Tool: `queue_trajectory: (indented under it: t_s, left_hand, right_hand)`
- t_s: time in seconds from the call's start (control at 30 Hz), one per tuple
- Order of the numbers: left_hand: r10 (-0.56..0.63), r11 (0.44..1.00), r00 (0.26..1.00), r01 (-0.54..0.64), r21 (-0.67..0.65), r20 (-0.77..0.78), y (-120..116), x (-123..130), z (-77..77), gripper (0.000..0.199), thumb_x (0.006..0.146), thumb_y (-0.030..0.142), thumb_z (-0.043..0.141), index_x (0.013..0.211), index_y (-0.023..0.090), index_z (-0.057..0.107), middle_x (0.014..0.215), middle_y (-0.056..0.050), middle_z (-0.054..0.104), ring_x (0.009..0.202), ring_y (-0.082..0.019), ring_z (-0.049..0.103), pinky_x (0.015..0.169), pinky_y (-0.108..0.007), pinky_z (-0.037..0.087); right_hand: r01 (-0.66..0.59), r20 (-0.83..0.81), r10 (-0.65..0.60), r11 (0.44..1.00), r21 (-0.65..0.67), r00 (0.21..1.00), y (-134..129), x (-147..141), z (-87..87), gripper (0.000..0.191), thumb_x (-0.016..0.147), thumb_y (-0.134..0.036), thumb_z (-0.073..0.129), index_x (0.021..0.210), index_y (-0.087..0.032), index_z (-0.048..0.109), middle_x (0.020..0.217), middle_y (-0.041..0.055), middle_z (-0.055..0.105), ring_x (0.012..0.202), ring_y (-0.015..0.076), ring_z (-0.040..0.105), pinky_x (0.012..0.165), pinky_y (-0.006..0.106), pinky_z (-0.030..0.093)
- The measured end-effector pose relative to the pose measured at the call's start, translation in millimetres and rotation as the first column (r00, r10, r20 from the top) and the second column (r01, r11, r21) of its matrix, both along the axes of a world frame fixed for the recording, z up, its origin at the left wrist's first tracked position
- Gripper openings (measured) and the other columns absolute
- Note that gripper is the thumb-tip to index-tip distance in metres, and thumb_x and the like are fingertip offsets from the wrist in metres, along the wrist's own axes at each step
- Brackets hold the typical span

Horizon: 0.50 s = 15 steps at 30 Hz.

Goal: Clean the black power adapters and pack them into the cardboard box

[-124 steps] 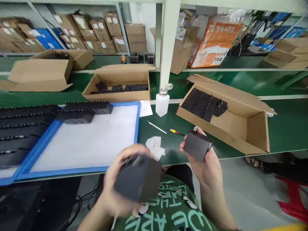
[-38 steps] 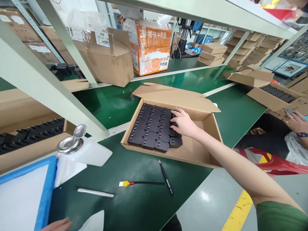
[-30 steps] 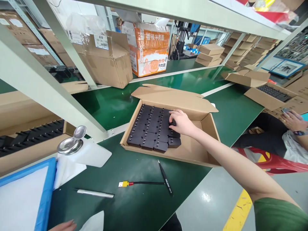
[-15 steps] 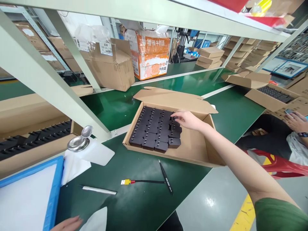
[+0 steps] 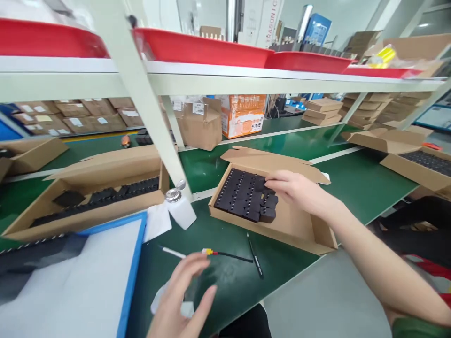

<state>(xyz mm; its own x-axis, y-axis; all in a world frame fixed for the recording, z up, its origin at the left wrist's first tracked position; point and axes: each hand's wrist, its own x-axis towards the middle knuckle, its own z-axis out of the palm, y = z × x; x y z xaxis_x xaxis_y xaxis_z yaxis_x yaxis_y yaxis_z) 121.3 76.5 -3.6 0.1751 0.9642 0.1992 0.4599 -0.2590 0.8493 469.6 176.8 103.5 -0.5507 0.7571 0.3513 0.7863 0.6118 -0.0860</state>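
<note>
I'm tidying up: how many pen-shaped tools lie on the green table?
2: a white one left of the yellow plug, and a black one by the cable's right end. The left hand may hide others.

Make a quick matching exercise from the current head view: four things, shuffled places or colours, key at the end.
1. left hand
2. right hand
3. bottle
4. cable

a. black, yellow and red at one end
b. at the black blocks in the open carton
c. white, with a metal top
d. over the green table, thumb spread from fingers

Pairs: 1-d, 2-b, 3-c, 4-a
</note>
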Motion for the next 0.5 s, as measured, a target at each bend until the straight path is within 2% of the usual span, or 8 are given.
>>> queue_trajectory:
  t_s: [0.03,0.1,0.13,0.17,0.23,0.3,0.4,0.5]
  left_hand:
    - [-0.086,0.996,0.995,0.086,0.008,0.045,0,10,5.9,0.039,0.093,0.041,0.062,0.131,0.033,0.057,0.148,-0.008,0.051,0.132,-0.029,0.056,0.102,-0.041,0.055]
    - [-0.211,0.977,0.966,0.21,0.02,0.147,1,25,15.5,0.075,0.089,0.04,0.07,0.153,0.037,0.031,0.163,-0.009,0.031,0.145,-0.033,0.042,0.11,-0.048,0.049]
    - [-0.252,0.967,0.946,0.253,0.018,0.205,0,29,19.0,0.088,0.086,0.041,0.074,0.156,0.037,0.02,0.165,-0.01,0.025,0.147,-0.034,0.039,0.112,-0.049,0.048]
    - [-0.276,0.96,0.925,0.279,0.025,0.26,-1,31,21.7,0.095,0.083,0.042,0.077,0.157,0.037,0.017,0.164,-0.012,0.026,0.145,-0.034,0.041,0.112,-0.049,0.047]
    - [-0.314,0.947,0.882,0.318,0.047,0.352,-7,27,24.7,0.094,0.077,0.042,0.082,0.152,0.034,0.026,0.149,-0.012,0.043,0.132,-0.031,0.053,0.107,-0.045,0.049]
    - [-0.378,0.922,0.833,0.377,0.085,0.405,-14,15,25.0,0.081,0.072,0.038,0.085,0.14,0.03,0.041,0.122,-0.007,0.058,0.108,-0.024,0.063,0.094,-0.038,0.054]
    - [-0.487,0.865,0.73,0.479,0.148,0.48,-23,-8,20.5,0.068,0.066,0.034,0.082,0.126,0.026,0.049,0.101,-0.003,0.057,0.081,-0.017,0.058,0.073,-0.029,0.051]
    - [-0.52,0.837,0.644,0.517,0.181,0.562,-29,-26,13.1,0.069,0.061,0.034,0.076,0.125,0.025,0.05,0.096,-0.002,0.053,0.074,-0.014,0.05,0.066,-0.028,0.044]
  right_hand:
    - [-0.031,-0.038,0.036,0.991,0.13,0.999,-22,-21,4.7,0.03,0.099,-0.012,0.043,0.107,-0.018,0.071,0.114,0.0133,0.07,0.102,0.0224,0.069,0.086,0.036,0.059]
    - [-0.077,-0.14,0.118,0.96,0.27,0.983,-65,-66,4.3,0.023,0.096,-0.008,0.053,0.11,-0.018,0.068,0.112,0.0112,0.071,0.1,0.0197,0.068,0.085,0.031,0.06]
    - [-0.076,-0.224,0.142,0.958,0.278,0.964,-84,-88,0.3,0.023,0.095,-0.006,0.055,0.113,-0.016,0.067,0.112,0.0113,0.07,0.101,0.0184,0.068,0.087,0.029,0.059]
    - [-0.086,-0.309,0.175,0.956,0.281,0.935,-102,-108,-5.4,0.026,0.094,-0.004,0.057,0.116,-0.015,0.065,0.111,0.0118,0.07,0.098,0.0175,0.067,0.085,0.028,0.059]
    - [-0.122,-0.454,0.234,0.957,0.262,0.86,-129,-140,-18.4,0.032,0.092,0.0,0.057,0.121,-0.011,0.064,0.107,0.0128,0.069,0.095,0.0181,0.065,0.082,0.029,0.059]
    - [-0.163,-0.567,0.273,0.958,0.238,0.777,-146,-163,-28.7,0.037,0.089,0.003,0.058,0.123,-0.01,0.064,0.103,0.0119,0.068,0.093,0.0185,0.064,0.081,0.031,0.058]
    - [-0.159,-0.706,0.251,0.968,0.195,0.662,-156,-181,-34.4,0.042,0.085,0.007,0.061,0.121,-0.013,0.066,0.106,0.0088,0.067,0.095,0.0157,0.065,0.082,0.027,0.058]
    - [-0.16,-0.804,0.128,0.986,0.042,0.581,-155,-192,-31.1,0.042,0.086,0.005,0.061,0.12,-0.019,0.07,0.108,0.0062,0.068,0.095,0.0134,0.066,0.082,0.025,0.058]
